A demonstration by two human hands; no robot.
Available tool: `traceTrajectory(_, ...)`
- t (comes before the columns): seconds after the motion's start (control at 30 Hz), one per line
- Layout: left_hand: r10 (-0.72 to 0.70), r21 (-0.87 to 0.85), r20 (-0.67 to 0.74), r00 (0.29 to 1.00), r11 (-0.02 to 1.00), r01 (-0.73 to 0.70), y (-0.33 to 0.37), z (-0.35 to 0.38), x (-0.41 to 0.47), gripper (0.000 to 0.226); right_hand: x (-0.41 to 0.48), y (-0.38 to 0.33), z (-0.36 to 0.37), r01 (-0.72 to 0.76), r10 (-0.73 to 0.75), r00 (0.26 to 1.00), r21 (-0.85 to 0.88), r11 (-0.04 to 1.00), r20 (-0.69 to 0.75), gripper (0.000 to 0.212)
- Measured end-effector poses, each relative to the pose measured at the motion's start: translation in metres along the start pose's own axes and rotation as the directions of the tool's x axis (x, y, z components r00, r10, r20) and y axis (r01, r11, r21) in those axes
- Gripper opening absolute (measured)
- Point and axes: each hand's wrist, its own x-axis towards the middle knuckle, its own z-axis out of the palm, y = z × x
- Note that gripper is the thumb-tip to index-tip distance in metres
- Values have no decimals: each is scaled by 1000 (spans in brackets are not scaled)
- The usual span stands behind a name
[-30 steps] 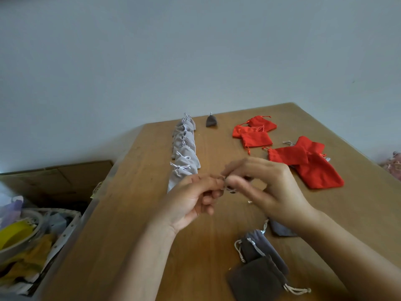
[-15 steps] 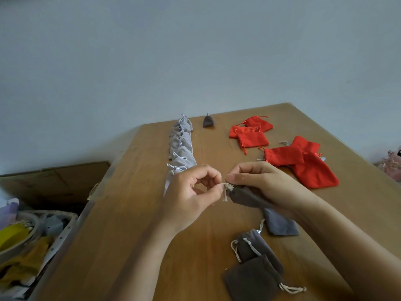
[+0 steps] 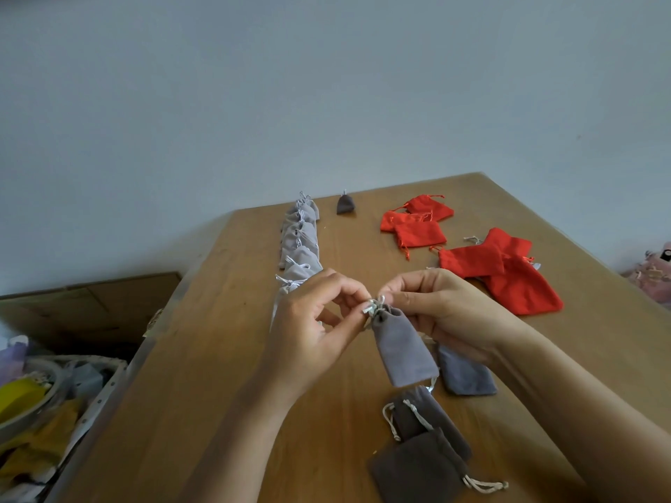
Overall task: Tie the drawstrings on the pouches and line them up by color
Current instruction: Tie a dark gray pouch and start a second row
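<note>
A grey pouch [image 3: 403,348] hangs above the wooden table [image 3: 225,357], its neck gathered. My left hand [image 3: 312,332] and my right hand [image 3: 443,310] each pinch its pale drawstring [image 3: 374,308] at the top. Under my right hand lies another grey pouch [image 3: 464,375]. Two dark brown pouches [image 3: 425,448] with loose cords lie near the front edge. A row of tied light grey pouches [image 3: 299,241] runs back along the left, and one dark tied pouch [image 3: 345,204] stands at the far end.
Red pouches lie loose in two heaps, one far [image 3: 417,223] and one at the right [image 3: 508,270]. A basket of cloth items [image 3: 40,404] and a cardboard box [image 3: 87,303] stand off the table's left edge. Pink items [image 3: 653,270] show at the right edge.
The grey pouch has swung from lying sideways under my right hand to hanging upright. Both hands have shifted to its drawstring at the top.
</note>
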Motion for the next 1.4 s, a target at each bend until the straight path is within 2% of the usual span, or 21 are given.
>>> traceTrajectory(0.23,102,9,-23,995,995,-101,-1,0,0,8,0,0,0,41,-41,999,-24,999,-10,11)
traceTrajectory(0.43,173,35,-46,984,985,-172,-1,-1,1,3,-3,-3,-1,134,-139,990,-154,979,-24,13)
traceTrajectory(0.53,136,-7,-41,990,991,-137,-1,0,1,1,-5,-5,-5,160,-165,986,-209,965,-10,14)
traceTrajectory(0.7,51,-128,-6,999,990,-52,5,3,-1,5,-5,-5,-14,122,-103,988,-158,980,118,15)
traceTrajectory(0.83,47,-147,47,998,988,-40,8,3,-1,3,-6,-7,-15,148,-123,984,-209,967,128,6)
traceTrajectory(1.07,46,-116,73,996,993,-37,11,-1,0,2,-6,-5,-13,192,-161,973,-188,963,168,9)
traceTrajectory(1.2,-109,-215,122,986,967,134,17,-1,0,12,-5,-2,-14,177,-149,972,-154,972,180,7)
traceTrajectory(1.3,-261,-363,172,950,880,307,17,0,1,11,-3,1,-14,190,-154,968,-177,966,201,13)
traceTrajectory(1.4,-331,-438,200,922,811,386,17,1,2,13,-3,2,-16,187,-151,972,-202,961,179,11)
